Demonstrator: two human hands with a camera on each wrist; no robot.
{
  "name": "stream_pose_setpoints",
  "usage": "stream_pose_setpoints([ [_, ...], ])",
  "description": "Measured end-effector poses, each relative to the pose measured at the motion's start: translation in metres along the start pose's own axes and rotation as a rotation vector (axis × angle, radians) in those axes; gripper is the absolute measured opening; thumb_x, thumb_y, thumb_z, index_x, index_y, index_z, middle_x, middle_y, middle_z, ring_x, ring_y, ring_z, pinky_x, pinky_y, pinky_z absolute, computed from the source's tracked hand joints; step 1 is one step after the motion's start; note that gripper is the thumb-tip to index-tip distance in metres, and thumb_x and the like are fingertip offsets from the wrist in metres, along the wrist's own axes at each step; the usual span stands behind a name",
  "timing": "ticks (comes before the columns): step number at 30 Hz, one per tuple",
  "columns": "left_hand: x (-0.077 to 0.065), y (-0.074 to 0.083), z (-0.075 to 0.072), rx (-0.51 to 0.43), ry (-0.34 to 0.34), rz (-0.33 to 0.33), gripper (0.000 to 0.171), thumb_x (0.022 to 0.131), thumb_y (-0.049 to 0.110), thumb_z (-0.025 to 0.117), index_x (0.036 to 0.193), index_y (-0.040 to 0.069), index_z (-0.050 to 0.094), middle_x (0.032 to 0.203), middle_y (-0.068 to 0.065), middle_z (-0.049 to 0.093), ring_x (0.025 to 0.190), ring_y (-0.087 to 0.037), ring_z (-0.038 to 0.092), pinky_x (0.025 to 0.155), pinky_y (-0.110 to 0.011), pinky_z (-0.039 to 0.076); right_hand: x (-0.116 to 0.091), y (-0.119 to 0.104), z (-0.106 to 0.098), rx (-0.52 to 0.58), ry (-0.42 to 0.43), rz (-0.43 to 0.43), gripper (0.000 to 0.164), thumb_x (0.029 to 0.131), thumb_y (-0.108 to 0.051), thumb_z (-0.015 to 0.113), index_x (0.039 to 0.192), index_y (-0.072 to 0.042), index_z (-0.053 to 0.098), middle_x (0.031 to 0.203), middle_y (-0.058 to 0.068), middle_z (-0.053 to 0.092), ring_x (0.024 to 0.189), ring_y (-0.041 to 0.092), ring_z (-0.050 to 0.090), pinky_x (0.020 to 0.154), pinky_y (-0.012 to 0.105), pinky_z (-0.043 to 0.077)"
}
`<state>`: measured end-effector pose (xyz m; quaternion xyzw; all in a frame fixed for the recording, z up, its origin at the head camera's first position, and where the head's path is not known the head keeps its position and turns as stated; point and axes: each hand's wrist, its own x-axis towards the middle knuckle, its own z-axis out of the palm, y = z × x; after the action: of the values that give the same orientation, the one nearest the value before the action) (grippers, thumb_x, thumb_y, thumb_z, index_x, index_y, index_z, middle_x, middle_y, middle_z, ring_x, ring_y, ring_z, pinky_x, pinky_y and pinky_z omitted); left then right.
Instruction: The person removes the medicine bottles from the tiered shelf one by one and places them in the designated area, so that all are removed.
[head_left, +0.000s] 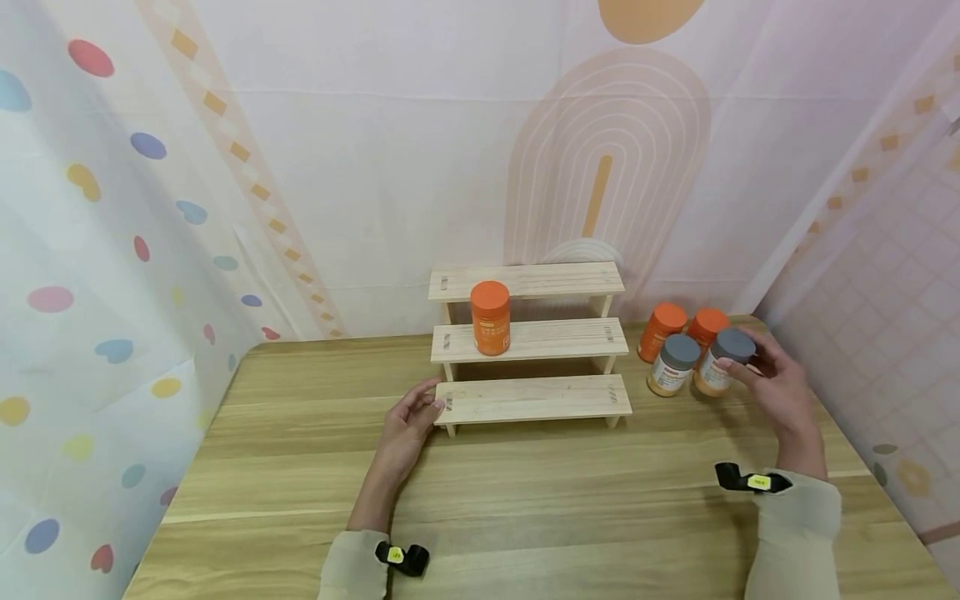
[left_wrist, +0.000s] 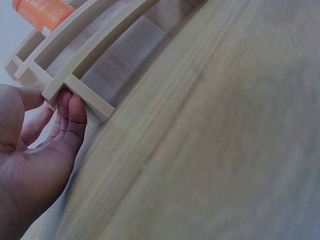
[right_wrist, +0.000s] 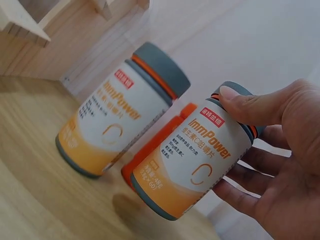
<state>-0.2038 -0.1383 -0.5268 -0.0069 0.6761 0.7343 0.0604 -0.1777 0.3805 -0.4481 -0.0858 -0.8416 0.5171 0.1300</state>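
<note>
My right hand (head_left: 780, 383) grips a grey-capped vitamin C tablet bottle (right_wrist: 195, 155) with a white and orange label, thumb near the cap and fingers behind. Whether its base touches the table I cannot tell. Beside it, to the left, stands a matching grey-capped bottle (head_left: 672, 367). Two orange bottles with orange lids (head_left: 660, 332) are just behind them. At the left end of a three-tier wooden step shelf (head_left: 532, 400), my left hand (head_left: 405, 425) holds the lowest board, thumb on top and fingers tucked beneath, as the left wrist view shows (left_wrist: 45, 150).
Another orange bottle (head_left: 491, 321) stands upright on the shelf's middle tier, left of centre. The shelf is at the back of a wood-grain table (head_left: 525, 508), before a patterned cloth backdrop (head_left: 375, 183). More patterned cloth borders the table's left and right sides.
</note>
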Motion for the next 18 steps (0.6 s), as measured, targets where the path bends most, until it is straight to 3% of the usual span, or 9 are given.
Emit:
stream_pose_setpoints([
  [6, 0.0, 0.0, 0.0, -0.004, 0.0, 0.004, 0.044, 0.103, 0.008, 0.061, 0.146, 0.009, 0.054, 0.115, -0.004, 0.056, 0.099, -0.009, 0.059, 0.081, -0.017, 0.052, 0.002, 0.01, 0.001, -0.043, -0.031, 0.004, 0.066, 0.096, -0.032, 0.074, 0.155, -0.017, 0.046, 0.127, -0.022, 0.053, 0.105, -0.014, 0.048, 0.081, 0.006, 0.045],
  [12, 0.0, 0.0, 0.0, -0.001, 0.006, 0.007, 0.042, 0.103, 0.008, 0.061, 0.145, 0.011, 0.055, 0.115, -0.004, 0.057, 0.098, -0.01, 0.059, 0.08, -0.018, 0.052, 0.003, 0.017, 0.002, -0.074, -0.065, 0.027, 0.067, 0.099, -0.032, 0.069, 0.158, -0.017, 0.041, 0.149, 0.014, 0.05, 0.111, -0.008, 0.048, 0.081, 0.006, 0.045],
  [14, 0.0, 0.0, 0.0, 0.004, 0.007, 0.006, 0.042, 0.103, 0.008, 0.061, 0.144, 0.011, 0.056, 0.115, -0.004, 0.057, 0.098, -0.009, 0.059, 0.08, -0.018, 0.052, 0.003, 0.018, 0.002, -0.078, -0.065, 0.029, 0.067, 0.099, -0.032, 0.069, 0.159, -0.019, 0.04, 0.154, 0.018, 0.046, 0.119, -0.002, 0.051, 0.083, 0.005, 0.044],
  [18, 0.0, 0.0, 0.0, 0.007, 0.007, 0.004, 0.042, 0.103, 0.008, 0.061, 0.144, 0.011, 0.056, 0.115, -0.004, 0.057, 0.098, -0.01, 0.059, 0.08, -0.018, 0.052, 0.001, 0.017, 0.002, -0.078, -0.07, 0.044, 0.068, 0.098, -0.035, 0.07, 0.158, -0.026, 0.04, 0.156, 0.012, 0.046, 0.138, 0.021, 0.05, 0.084, 0.004, 0.043],
])
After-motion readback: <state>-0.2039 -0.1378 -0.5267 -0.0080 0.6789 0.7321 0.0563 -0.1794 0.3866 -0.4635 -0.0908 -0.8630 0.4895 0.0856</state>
